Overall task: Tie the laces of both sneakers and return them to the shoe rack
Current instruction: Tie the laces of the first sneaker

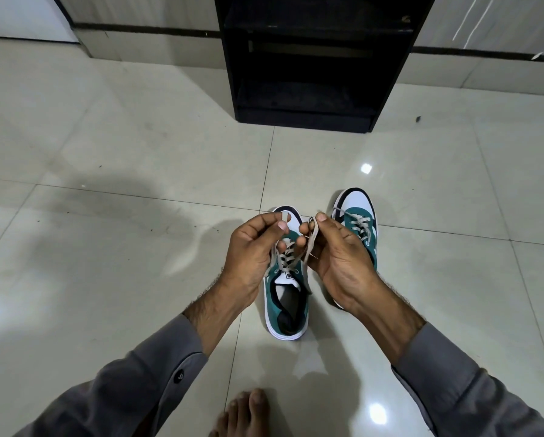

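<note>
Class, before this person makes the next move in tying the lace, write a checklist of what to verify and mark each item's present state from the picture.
1. Left hand pinches one end of the grey flat lace: ok.
2. Right hand pinches the other end: ok.
3. Near teal and white sneaker stands flat on the glossy tiled floor: ok.
4. Knot on this sneaker finished: not ok, the ends are held apart.
5. Far teal and white sneaker tied: cannot tell, the right hand hides part of it.
6. Black wooden shoe rack has shelf room: cannot tell, its inside is dark.
</note>
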